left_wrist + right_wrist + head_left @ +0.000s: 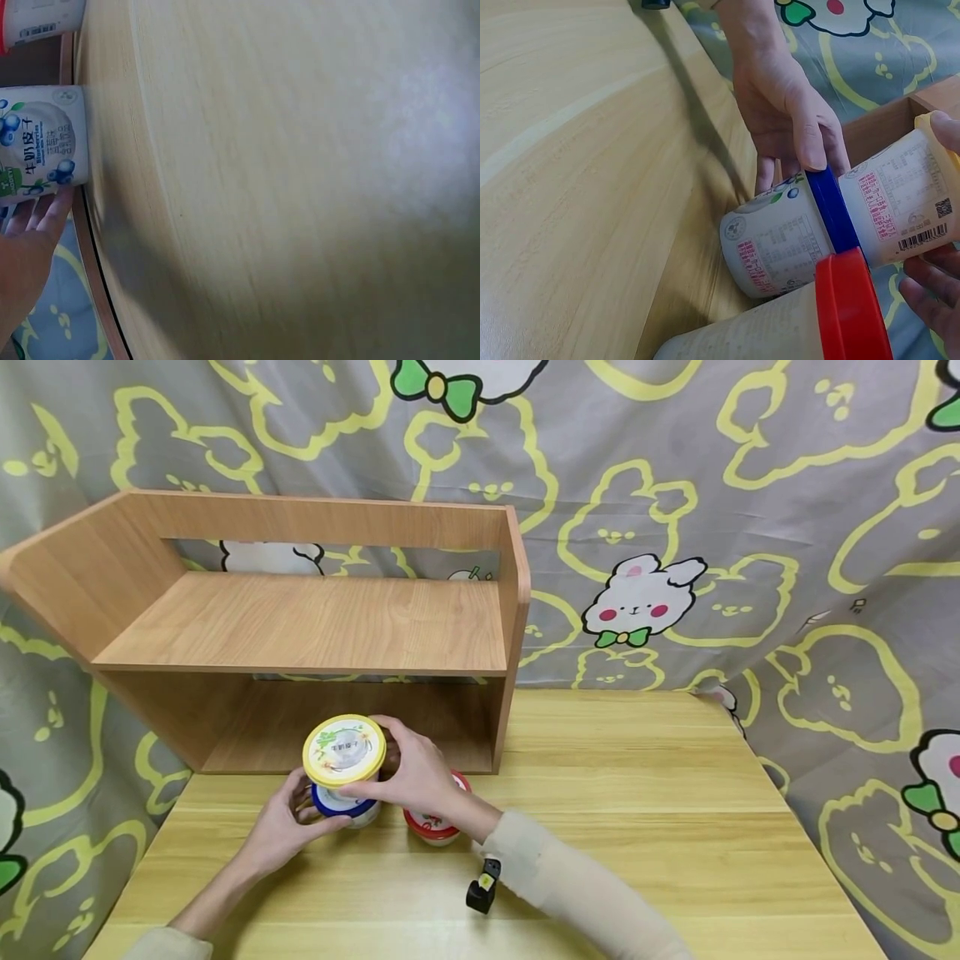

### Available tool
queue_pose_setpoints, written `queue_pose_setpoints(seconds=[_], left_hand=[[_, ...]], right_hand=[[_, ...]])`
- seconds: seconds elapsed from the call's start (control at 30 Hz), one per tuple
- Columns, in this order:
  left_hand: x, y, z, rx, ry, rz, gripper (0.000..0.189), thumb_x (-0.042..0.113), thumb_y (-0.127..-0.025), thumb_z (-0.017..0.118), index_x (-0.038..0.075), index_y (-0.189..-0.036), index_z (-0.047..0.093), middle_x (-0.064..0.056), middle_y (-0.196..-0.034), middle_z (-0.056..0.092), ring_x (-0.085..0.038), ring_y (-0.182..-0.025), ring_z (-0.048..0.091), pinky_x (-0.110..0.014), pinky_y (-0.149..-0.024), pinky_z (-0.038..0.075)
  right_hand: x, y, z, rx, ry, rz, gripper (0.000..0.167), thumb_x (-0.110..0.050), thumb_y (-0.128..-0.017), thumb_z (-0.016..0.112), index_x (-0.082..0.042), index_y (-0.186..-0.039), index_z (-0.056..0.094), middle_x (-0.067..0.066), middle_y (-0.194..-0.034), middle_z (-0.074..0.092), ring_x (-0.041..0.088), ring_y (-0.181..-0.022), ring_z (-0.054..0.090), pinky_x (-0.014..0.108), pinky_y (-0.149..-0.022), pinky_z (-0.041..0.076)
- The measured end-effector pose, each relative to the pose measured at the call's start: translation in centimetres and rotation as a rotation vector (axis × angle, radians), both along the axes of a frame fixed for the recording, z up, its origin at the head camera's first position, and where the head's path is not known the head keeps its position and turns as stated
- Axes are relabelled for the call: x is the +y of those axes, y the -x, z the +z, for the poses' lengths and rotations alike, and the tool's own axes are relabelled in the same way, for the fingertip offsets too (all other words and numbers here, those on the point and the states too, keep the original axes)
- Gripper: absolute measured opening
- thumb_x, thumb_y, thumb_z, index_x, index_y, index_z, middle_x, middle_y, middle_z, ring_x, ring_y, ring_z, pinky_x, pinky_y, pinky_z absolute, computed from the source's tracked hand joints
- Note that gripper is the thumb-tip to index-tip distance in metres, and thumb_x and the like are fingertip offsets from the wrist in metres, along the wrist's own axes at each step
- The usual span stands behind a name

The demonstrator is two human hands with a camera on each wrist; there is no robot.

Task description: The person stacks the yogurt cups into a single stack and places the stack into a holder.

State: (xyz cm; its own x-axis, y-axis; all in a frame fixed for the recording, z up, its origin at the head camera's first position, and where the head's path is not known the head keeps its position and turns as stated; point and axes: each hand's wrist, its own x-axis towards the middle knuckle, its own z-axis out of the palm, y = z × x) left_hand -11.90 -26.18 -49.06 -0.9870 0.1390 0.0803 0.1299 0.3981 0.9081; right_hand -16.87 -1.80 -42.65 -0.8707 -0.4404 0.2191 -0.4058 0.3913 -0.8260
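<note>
A yogurt cup with a yellow lid (345, 750) is in my right hand (423, 772), which grips it round the lid and side. Its base meets the blue lid (832, 210) of a second yogurt cup, printed with blueberries (41, 142). My left hand (279, 831) holds this lower cup, the thumb on the near side of its lid. In the right wrist view, fingers of the left hand (787, 112) go behind the cup. A red-lidded cup (855, 307) stands beside them, partly covered by my right forearm in the head view.
Behind the cups stands a two-level wooden shelf (315, 618) on the light wooden table (637, 827). Below my right sleeve (570, 885) is a small black device (482, 887) with a yellow mark. A patterned curtain (750, 527) hangs around the back and sides.
</note>
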Motion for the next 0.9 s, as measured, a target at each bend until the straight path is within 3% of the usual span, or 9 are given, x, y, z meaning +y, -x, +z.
queue_pose_setpoints(seconds=[0.2,0.53,0.9], left_hand=[[-0.07,0.04,0.02,-0.008,0.0,-0.009,0.088,0.012,-0.087,0.087,-0.001,-0.156,0.034,-0.028,-0.143,0.057,0.016,-0.113,0.056,-0.011,-0.094,0.057],[-0.09,0.1,-0.07,-0.018,-0.015,0.0,0.086,0.01,-0.086,0.088,-0.006,-0.151,0.033,-0.03,-0.142,0.057,0.016,-0.112,0.057,-0.011,-0.093,0.058],[-0.18,0.15,-0.13,-0.032,-0.024,0.008,0.087,0.009,-0.086,0.088,-0.006,-0.151,0.033,-0.03,-0.142,0.057,0.016,-0.111,0.057,-0.01,-0.094,0.057]], right_hand=[[-0.29,0.04,0.0,0.0,-0.015,0.008,0.096,-0.048,-0.076,0.095,-0.025,-0.155,0.045,-0.006,-0.138,0.068,0.008,-0.113,0.07,0.038,-0.099,0.064],[-0.32,0.19,0.1,0.012,-0.079,-0.02,0.097,-0.054,-0.076,0.092,-0.027,-0.156,0.045,-0.009,-0.14,0.067,0.002,-0.116,0.065,0.025,-0.098,0.056],[-0.55,0.23,0.23,0.001,-0.103,-0.035,0.097,-0.057,-0.075,0.092,-0.031,-0.156,0.045,-0.011,-0.141,0.067,0.005,-0.124,0.064,0.034,-0.106,0.055]])
